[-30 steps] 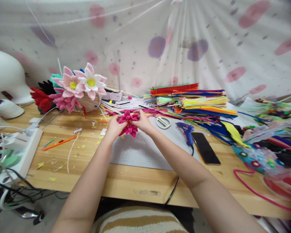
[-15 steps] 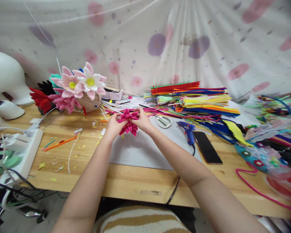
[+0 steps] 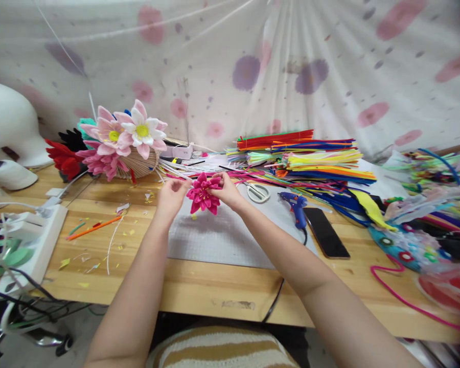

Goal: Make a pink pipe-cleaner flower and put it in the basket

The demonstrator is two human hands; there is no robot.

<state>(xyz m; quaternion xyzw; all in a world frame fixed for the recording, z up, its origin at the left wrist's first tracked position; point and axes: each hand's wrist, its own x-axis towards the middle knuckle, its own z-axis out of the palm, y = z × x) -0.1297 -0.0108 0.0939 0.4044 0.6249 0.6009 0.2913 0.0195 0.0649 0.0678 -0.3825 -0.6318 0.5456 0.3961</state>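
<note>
A magenta pipe-cleaner flower (image 3: 204, 193) is held up above a white cutting mat (image 3: 222, 235) on the wooden table (image 3: 199, 286). My right hand (image 3: 225, 190) pinches the flower's right side with closed fingers. My left hand (image 3: 171, 192) sits just left of the flower, fingers curled, its fingertips at the petals' edge; whether it still grips is unclear.
A basket of pink and white flowers (image 3: 127, 139) stands at the back left. Stacked coloured pipe cleaners (image 3: 310, 158) fill the back right. Scissors (image 3: 257, 192), a blue glue gun (image 3: 296, 207) and a black phone (image 3: 325, 233) lie right of the mat. A white power strip (image 3: 30, 240) is at left.
My left hand has slid a little left, off the flower's body. The flower has turned to face me more, held by my right hand.
</note>
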